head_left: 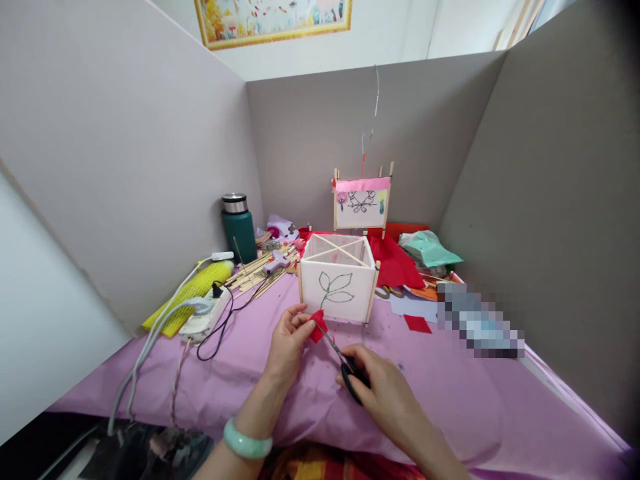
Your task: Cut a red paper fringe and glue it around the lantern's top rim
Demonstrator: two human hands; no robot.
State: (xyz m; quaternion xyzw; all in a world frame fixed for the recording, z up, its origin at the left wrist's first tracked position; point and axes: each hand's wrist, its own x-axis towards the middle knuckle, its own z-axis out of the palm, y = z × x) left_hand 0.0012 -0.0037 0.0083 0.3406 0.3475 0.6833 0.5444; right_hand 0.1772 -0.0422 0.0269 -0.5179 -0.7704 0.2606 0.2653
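My left hand (289,339) pinches a small piece of red fabric or paper (319,325) between thumb and fingers. In my right hand (383,383) is a pair of scissors (346,363) with black handles, its blades reaching up to the red piece. Just behind my hands stands a square lantern (337,290) with white sides, a wooden stick frame and crossed sticks on top; a green leafy sprig is drawn on its front. Flat on the cloth to the right lies a red square (417,324).
A glue gun (276,261) and wooden sticks (245,277) lie left, near a green bottle (239,230) and a power strip (205,319) with cables. Behind hangs a smaller decorated lantern (361,207). Red sheets (395,260) lie at the back right. Grey panels (310,127) enclose the table.
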